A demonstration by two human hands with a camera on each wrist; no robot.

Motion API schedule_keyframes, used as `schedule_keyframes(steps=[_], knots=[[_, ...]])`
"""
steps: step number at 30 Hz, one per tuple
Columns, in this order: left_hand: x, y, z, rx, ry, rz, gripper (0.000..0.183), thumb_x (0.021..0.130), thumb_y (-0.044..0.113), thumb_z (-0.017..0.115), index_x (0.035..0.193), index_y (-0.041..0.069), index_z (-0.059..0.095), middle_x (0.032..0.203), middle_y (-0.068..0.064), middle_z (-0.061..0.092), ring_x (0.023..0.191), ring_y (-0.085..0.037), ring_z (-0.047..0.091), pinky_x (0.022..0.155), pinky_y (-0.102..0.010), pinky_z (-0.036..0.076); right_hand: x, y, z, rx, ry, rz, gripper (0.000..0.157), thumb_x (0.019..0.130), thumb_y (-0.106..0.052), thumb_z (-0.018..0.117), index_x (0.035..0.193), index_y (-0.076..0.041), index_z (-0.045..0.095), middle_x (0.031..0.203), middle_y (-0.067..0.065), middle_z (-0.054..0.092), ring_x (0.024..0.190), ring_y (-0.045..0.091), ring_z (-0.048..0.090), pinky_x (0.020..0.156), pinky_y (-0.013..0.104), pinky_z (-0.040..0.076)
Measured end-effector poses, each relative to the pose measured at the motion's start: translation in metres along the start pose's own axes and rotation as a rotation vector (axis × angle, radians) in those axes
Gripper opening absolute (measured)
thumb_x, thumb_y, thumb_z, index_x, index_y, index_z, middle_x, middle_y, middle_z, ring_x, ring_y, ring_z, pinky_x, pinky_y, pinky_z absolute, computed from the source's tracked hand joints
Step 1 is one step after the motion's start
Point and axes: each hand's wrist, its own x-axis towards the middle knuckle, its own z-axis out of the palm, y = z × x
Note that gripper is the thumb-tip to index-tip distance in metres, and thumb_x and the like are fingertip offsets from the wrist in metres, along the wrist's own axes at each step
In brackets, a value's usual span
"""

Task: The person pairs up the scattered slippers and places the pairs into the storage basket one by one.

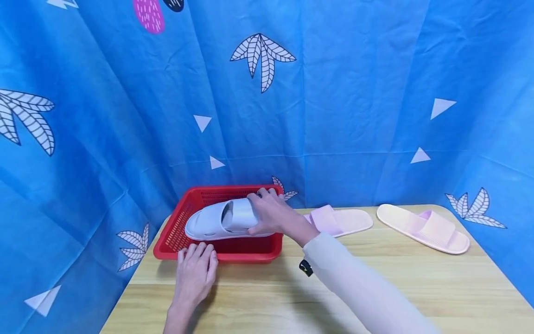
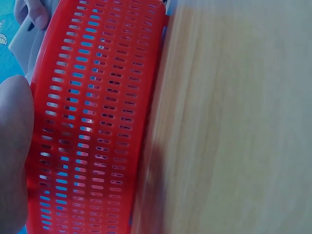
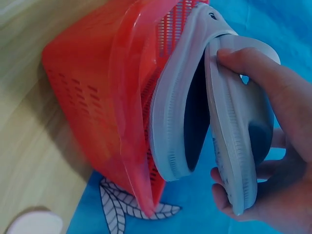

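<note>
Two light grey slippers lie one against the other over a red plastic basket (image 1: pixel 254 257). My right hand (image 1: pixel 271 213) grips one grey slipper (image 3: pixel 229 131), its thumb on one side and fingers around the other. The second grey slipper (image 3: pixel 170 112) sits beside it, partly inside the basket; its rounded strap is toward the left in the head view. My left hand (image 1: pixel 196 269) holds the basket's near rim with fingers bent over it. In the left wrist view, the thumb (image 2: pixel 14 146) overlaps the rim beside the slotted wall.
To the right of the basket a pink slipper (image 1: pixel 350 220) lies on the wooden table (image 1: pixel 375 287), partly covered by my right forearm. Another pink slipper (image 1: pixel 446 232) lies farther right. A patterned blue curtain (image 1: pixel 354 102) hangs behind and along the sides.
</note>
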Motion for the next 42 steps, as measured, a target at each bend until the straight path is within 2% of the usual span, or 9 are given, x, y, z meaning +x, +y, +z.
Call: schedule_keyframes(steps=[10, 17, 21, 27, 31, 36, 42], knots=[[0.002, 0.000, 0.001, -0.009, -0.002, 0.004, 0.035, 0.095, 0.031, 0.040, 0.098, 0.009, 0.066, 0.095, -0.009, 0.062, 0.095, -0.031, 0.049, 0.082, -0.050, 0.030, 0.012, -0.006, 0.018, 0.030, -0.059, 0.026, 0.087, 0.060, -0.053, 0.083, 0.133, -0.018, 0.048, 0.113, 0.002, 0.052, 0.101, 0.018, 0.045, 0.074, 0.035, 0.046], [0.001, -0.001, 0.002, -0.017, 0.004, -0.002, 0.035, 0.094, 0.031, 0.041, 0.098, 0.009, 0.068, 0.098, -0.010, 0.063, 0.096, -0.032, 0.050, 0.082, -0.050, 0.031, 0.017, -0.011, 0.030, 0.093, -0.122, 0.042, 0.089, 0.060, -0.052, 0.083, 0.134, -0.017, 0.049, 0.114, 0.002, 0.053, 0.102, 0.019, 0.046, 0.076, 0.037, 0.046], [0.000, 0.000, 0.002, -0.017, -0.001, -0.002, 0.032, 0.094, 0.031, 0.042, 0.096, 0.011, 0.067, 0.096, -0.008, 0.062, 0.094, -0.031, 0.050, 0.081, -0.049, 0.031, 0.018, -0.013, 0.036, 0.094, -0.167, 0.062, 0.088, 0.060, -0.050, 0.084, 0.134, -0.017, 0.049, 0.111, 0.001, 0.054, 0.101, 0.018, 0.047, 0.077, 0.038, 0.046], [-0.001, -0.001, 0.002, -0.007, -0.011, -0.002, 0.028, 0.093, 0.031, 0.044, 0.091, 0.013, 0.065, 0.089, -0.006, 0.058, 0.090, -0.030, 0.049, 0.080, -0.049, 0.031, 0.018, -0.013, 0.045, 0.098, -0.213, 0.043, 0.086, 0.063, -0.054, 0.080, 0.134, -0.017, 0.049, 0.106, 0.000, 0.053, 0.097, 0.017, 0.047, 0.074, 0.037, 0.045], [-0.001, -0.002, 0.002, -0.003, -0.022, -0.004, 0.027, 0.093, 0.031, 0.045, 0.092, 0.013, 0.065, 0.090, -0.007, 0.058, 0.090, -0.030, 0.049, 0.080, -0.049, 0.031, 0.017, -0.011, 0.050, 0.112, -0.260, 0.051, 0.086, 0.065, -0.053, 0.079, 0.136, -0.018, 0.046, 0.107, -0.002, 0.053, 0.097, 0.016, 0.046, 0.074, 0.035, 0.045], [-0.002, -0.003, 0.001, 0.000, -0.037, -0.024, 0.025, 0.092, 0.031, 0.047, 0.093, 0.013, 0.065, 0.091, -0.007, 0.059, 0.091, -0.029, 0.049, 0.082, -0.049, 0.031, 0.016, -0.010, 0.054, 0.162, -0.331, 0.080, 0.089, 0.062, -0.048, 0.083, 0.137, -0.022, 0.044, 0.111, -0.004, 0.051, 0.102, 0.014, 0.045, 0.074, 0.032, 0.046], [-0.003, -0.006, 0.001, 0.001, -0.028, -0.024, 0.025, 0.092, 0.030, 0.046, 0.091, 0.014, 0.065, 0.091, -0.007, 0.059, 0.089, -0.029, 0.049, 0.082, -0.049, 0.031, 0.017, -0.012, 0.059, 0.169, -0.355, 0.094, 0.087, 0.063, -0.045, 0.084, 0.136, -0.023, 0.044, 0.115, -0.004, 0.050, 0.106, 0.013, 0.045, 0.077, 0.034, 0.048]])
